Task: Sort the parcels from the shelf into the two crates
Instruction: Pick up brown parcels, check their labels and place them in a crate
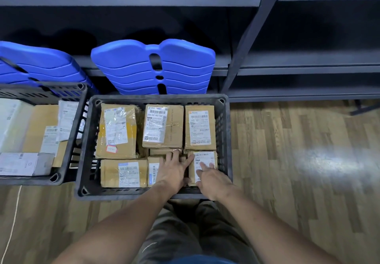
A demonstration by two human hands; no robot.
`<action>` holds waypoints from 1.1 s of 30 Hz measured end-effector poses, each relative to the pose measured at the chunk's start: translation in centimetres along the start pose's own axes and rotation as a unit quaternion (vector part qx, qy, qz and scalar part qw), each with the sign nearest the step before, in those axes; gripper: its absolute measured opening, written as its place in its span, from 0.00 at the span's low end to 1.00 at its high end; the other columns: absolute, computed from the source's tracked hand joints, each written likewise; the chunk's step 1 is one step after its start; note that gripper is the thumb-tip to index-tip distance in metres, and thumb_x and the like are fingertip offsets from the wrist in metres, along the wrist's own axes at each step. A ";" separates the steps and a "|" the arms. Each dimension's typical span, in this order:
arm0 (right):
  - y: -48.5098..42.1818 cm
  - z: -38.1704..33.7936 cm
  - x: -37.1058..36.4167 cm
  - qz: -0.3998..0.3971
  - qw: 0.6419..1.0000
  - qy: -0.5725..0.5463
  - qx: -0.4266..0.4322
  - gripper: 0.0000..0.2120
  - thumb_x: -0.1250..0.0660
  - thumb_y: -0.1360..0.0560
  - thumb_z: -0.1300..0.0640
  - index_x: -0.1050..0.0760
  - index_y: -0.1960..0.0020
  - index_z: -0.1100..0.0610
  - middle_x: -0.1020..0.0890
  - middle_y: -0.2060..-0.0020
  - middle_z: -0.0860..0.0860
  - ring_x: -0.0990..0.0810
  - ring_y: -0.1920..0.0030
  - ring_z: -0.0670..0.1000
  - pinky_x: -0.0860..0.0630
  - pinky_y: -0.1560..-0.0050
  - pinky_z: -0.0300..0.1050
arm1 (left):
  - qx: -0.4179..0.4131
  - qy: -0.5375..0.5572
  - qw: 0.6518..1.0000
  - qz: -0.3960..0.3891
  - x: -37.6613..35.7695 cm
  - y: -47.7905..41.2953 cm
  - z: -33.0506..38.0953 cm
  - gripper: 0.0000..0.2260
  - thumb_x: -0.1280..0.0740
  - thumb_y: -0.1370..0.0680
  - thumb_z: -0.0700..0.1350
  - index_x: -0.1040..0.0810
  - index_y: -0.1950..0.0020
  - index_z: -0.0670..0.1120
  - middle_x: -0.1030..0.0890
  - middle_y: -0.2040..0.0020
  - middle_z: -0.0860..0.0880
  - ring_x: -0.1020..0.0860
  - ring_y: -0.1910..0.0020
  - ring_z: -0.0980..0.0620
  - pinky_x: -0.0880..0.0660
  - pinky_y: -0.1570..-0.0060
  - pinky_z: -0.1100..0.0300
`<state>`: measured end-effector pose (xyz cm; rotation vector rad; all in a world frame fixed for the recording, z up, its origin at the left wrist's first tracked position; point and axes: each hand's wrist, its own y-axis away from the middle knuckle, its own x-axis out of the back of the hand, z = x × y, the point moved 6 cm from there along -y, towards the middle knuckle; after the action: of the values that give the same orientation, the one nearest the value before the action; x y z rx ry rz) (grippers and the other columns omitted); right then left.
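A dark plastic crate (156, 195) stands on the floor in front of me, packed with several brown cardboard parcels bearing white labels. My left hand (174, 169) lies flat with straight fingers on the parcels at the crate's near middle. My right hand (211, 178) rests with extended fingers on the labelled small parcel (205, 157) in the near right corner. A second dark crate (67, 161) to the left holds a large flat carton (39, 128) and white packets. The grey shelf (308, 66) behind looks bare.
Two stacks of blue plastic stools (154, 68) lean against the shelf behind the crates. A slanted shelf post (248, 35) rises at right. Wood-pattern floor (298, 161) stretches to the right. A thin pale cord (14, 218) runs along the floor at left.
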<state>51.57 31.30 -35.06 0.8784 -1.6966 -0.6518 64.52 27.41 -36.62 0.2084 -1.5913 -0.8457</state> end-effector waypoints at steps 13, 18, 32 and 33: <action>3.2 -4.9 15.1 0.256 0.963 0.089 0.016 0.34 0.53 0.13 0.40 0.54 0.15 0.60 0.58 0.16 0.57 0.63 0.17 0.62 0.64 0.18 0.60 | 0.052 0.106 0.980 0.162 12.5 5.5 -8.7 0.45 0.81 0.32 0.74 0.63 0.18 0.58 0.69 0.18 0.53 0.71 0.19 0.45 0.68 0.21 0.40; 5.2 -7.8 21.4 0.304 0.945 0.120 0.012 0.36 0.55 0.14 0.38 0.56 0.16 0.60 0.57 0.16 0.56 0.62 0.17 0.62 0.63 0.18 0.60 | 0.073 0.116 0.974 0.179 17.4 7.2 -11.7 0.42 0.70 0.27 0.73 0.61 0.16 0.56 0.69 0.18 0.53 0.73 0.21 0.46 0.70 0.23 0.40; 7.9 -11.5 31.9 0.415 0.909 0.009 0.018 0.34 0.48 0.14 0.40 0.46 0.17 0.60 0.50 0.16 0.58 0.53 0.16 0.57 0.56 0.17 0.52 | 0.008 0.139 0.951 0.275 30.7 7.1 -18.2 0.38 0.56 0.19 0.71 0.54 0.15 0.51 0.56 0.15 0.50 0.61 0.16 0.44 0.63 0.20 0.40; 8.0 -11.6 32.7 0.427 0.903 -0.017 0.031 0.32 0.46 0.14 0.41 0.43 0.17 0.60 0.49 0.16 0.57 0.51 0.16 0.56 0.52 0.18 0.50 | -0.008 0.156 0.942 0.298 32.1 6.7 -18.8 0.34 0.50 0.17 0.67 0.48 0.15 0.50 0.49 0.15 0.49 0.55 0.16 0.44 0.59 0.19 0.41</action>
<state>55.56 9.30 -7.36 0.0957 -1.9152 -0.0080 76.73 6.19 -7.79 -0.1469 -1.2413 -0.3295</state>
